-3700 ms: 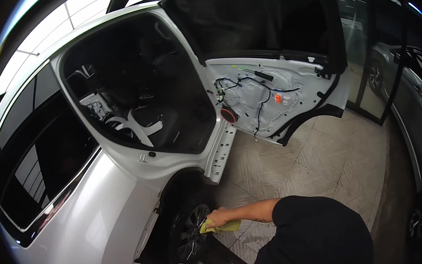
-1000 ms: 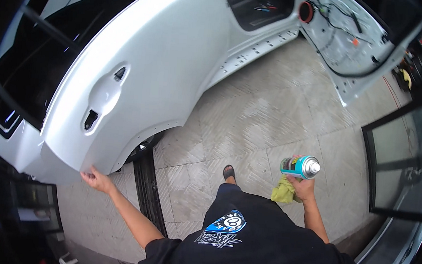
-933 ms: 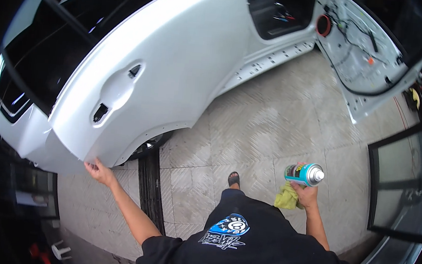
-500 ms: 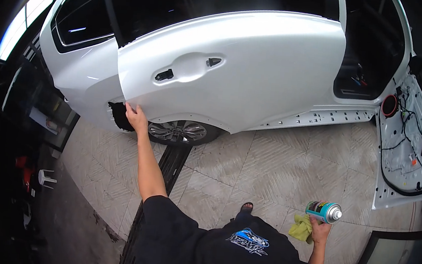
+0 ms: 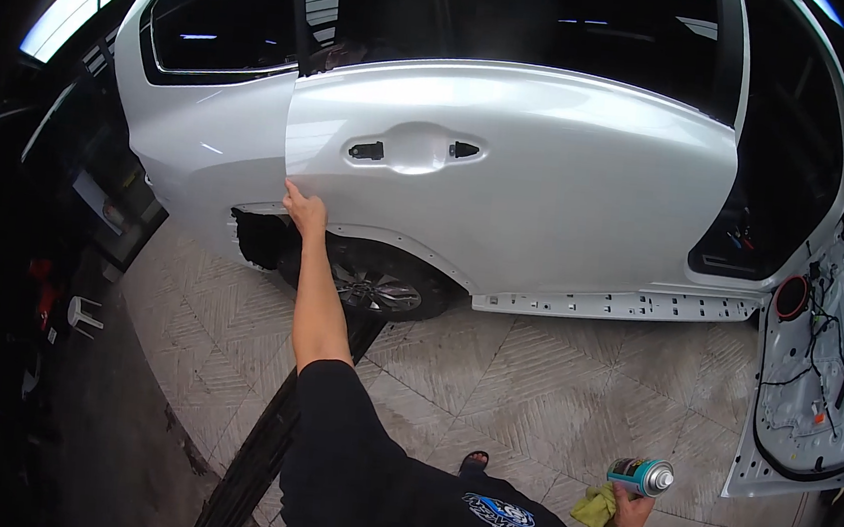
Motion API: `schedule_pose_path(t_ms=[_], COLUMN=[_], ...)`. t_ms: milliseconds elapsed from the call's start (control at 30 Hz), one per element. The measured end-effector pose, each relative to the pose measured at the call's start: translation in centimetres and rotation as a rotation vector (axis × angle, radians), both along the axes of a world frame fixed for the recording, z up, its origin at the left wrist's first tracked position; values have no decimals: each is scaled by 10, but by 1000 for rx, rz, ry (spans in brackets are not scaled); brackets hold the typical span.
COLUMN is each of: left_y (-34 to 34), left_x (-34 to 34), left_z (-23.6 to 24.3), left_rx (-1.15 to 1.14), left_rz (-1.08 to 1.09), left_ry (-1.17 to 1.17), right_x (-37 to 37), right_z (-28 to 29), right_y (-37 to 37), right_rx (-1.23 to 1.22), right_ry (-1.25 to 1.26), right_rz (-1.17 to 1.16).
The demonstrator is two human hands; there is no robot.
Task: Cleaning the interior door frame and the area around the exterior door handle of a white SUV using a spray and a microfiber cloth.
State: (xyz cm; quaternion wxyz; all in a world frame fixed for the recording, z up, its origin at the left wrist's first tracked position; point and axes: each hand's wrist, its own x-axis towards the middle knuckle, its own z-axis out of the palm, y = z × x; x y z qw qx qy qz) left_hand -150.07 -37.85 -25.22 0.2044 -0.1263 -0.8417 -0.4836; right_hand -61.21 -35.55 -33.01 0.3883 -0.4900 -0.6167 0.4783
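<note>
My left hand (image 5: 306, 210) reaches out to the lower rear edge of the white car's rear door (image 5: 549, 184), just above the wheel arch. Its fingers are stretched out against the panel at the seam. Two dark openings sit in the door around a handle recess (image 5: 419, 150), with no handle fitted. My right hand (image 5: 632, 510), low at the right, is closed around a teal spray can (image 5: 636, 475) with a silver end. A yellow-green cloth (image 5: 594, 508) hangs from the same hand, beside the can.
The front door (image 5: 802, 397) stands swung out at the right, its trim off and wiring bare. Beneath the rear door are the wheel (image 5: 377, 292) and a sill (image 5: 619, 306) with clip holes. A dark floor grate (image 5: 250, 449) crosses the tiles; a white stool (image 5: 85, 316) stands far left.
The rear door has swung in, its rear edge now lying close to the body. My left hand has followed it, and its fingers have loosened from the edge. The right hand keeps its hold.
</note>
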Motion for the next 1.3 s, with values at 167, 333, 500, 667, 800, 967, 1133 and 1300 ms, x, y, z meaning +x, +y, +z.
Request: schedule_pose_path(t_ms=[167, 333, 500, 667, 800, 967, 1133, 1300], left_y=[26, 32, -8, -60, -110, -175, -242, -283], left_x=[30, 256, 488, 461, 400, 315, 239, 170], left_z=[17, 20, -5, 7, 3, -25, -35, -34], left_rx=[-306, -99, -52, 138, 284, 374, 305, 268], left_rz=[69, -754, -1592, -948, -618, -386, -371, -323], left_ry=[-1, 83, -396, -431, -193, -125, -259, -258], right_x=[-34, -107, -211, -302, -359, -463, -622, -752], right_z=[6, 21, 29, 21, 19, 50, 145, 208], right_y=[11, 29, 58, 60, 94, 135, 166, 151], right_rx=[-31, 46, 50, 283, -427, -516, 585, 1018], right_ry=[-20, -88, -216, -125, -678, 110, 138, 320], right_rz=[77, 220, 574, 783, 1222, 785, 281, -7])
